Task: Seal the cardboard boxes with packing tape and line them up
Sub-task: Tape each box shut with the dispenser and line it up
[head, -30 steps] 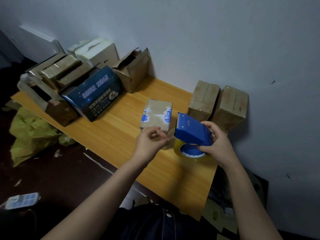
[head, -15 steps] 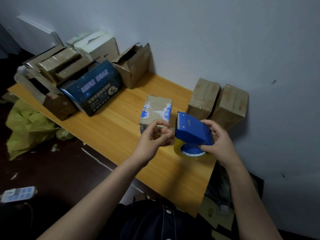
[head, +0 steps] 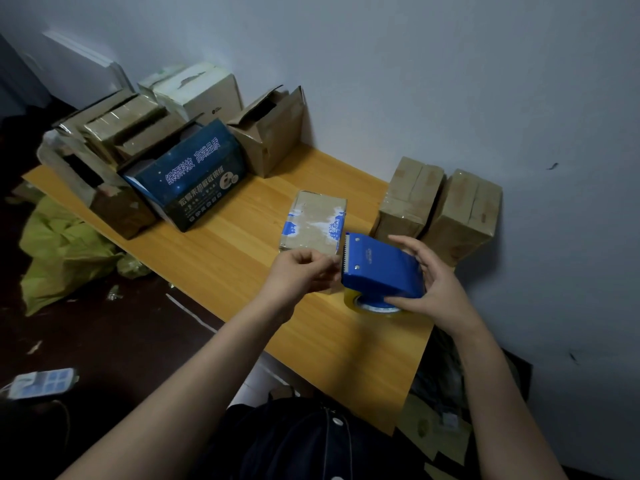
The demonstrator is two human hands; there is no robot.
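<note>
The small cardboard box (head: 313, 223), patched with torn blue tape, is lying flat on the table (head: 242, 268), just beyond my hands. Two taped boxes (head: 410, 199) are standing side by side against the wall. An open carton (head: 270, 133) is showing only a dark interior. My right hand (head: 436, 285) is gripping the blue tape dispenser (head: 381, 268). My left hand (head: 298, 275) is pinching thumb to fingertips at its toothed edge; whether on tape, I cannot tell.

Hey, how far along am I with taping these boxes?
Done: two taped boxes stand side by side against the wall. In hand: your right hand grips the tape dispenser, your left hand pinches at its tape end, beside the small box. Left: that box, plus the pile at the far end, including one open box.
</note>
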